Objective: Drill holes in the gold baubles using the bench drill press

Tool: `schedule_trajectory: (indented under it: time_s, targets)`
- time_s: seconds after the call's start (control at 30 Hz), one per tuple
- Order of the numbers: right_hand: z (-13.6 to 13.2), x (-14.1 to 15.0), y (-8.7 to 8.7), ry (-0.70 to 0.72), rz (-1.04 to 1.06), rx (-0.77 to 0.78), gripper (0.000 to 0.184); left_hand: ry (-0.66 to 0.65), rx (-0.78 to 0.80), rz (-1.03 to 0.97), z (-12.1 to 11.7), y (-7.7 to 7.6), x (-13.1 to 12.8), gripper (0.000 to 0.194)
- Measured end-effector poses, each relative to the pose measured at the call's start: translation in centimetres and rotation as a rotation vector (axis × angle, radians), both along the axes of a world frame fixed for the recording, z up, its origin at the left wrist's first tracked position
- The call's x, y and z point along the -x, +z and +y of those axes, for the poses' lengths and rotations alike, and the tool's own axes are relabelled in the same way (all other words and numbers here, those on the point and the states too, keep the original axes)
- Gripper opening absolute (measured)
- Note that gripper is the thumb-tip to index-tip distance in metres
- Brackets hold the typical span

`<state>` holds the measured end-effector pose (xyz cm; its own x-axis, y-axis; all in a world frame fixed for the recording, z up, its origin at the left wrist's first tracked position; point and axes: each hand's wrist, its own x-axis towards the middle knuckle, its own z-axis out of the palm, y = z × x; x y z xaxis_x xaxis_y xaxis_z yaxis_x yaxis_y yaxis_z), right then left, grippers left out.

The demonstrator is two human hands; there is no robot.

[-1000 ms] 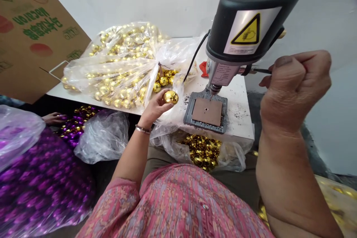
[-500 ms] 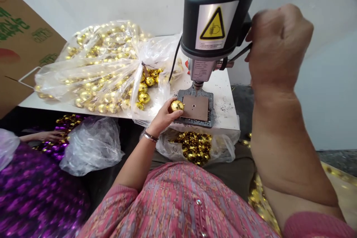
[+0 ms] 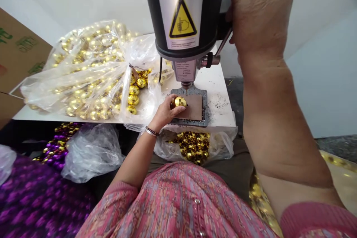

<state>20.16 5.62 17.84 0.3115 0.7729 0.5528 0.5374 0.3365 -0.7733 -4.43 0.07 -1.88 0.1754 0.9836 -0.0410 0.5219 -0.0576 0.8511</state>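
My left hand holds a small gold mirrored ball on a brown pad, which lies on the grey base of a bench drill press. The ball sits just left of and below the thin drill bit, and I cannot tell if they touch. High at the right, my right hand is closed around the thin feed lever beside the black drill head. My fist hides the lever's end.
The drill stands on a white table scattered with dark debris. A clear bag of gold balls fills its left side. Another bag of gold balls sits below the front edge. Purple-and-gold balls and cardboard lie at left.
My left hand has brought the gold ball from beside the bag onto the brown pad under the bit. My right hand has risen on the lever, and the view has turned right.
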Motion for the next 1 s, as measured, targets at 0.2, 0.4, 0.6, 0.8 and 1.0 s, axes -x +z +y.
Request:
schedule_trajectory:
  time_s: [0.2,0.4,0.6,0.8,1.0]
  targets:
    - [-2.3,2.3,2.3,-0.122,0.025,0.196,0.049,0.003,0.009,0.082,0.7,0.7,-0.7,0.063]
    - [-2.4,2.2,2.1,-0.089,0.020,0.182,0.048,-0.079,-0.045,0.206,1.8,1.6,-1.8,0.061]
    - [-2.0,2.1,1.6,-0.069,0.036,0.152,0.042,-0.184,-0.078,0.216,3.1,1.4,-2.8,0.058]
    - [-1.7,1.4,0.7,-0.055,0.082,0.131,0.041,-0.139,0.026,0.085,2.7,0.1,-3.0,0.060]
    - [-3.8,1.2,-1.4,-0.029,0.004,-0.074,0.046,-0.096,0.070,0.062,2.3,0.2,-3.3,0.072]
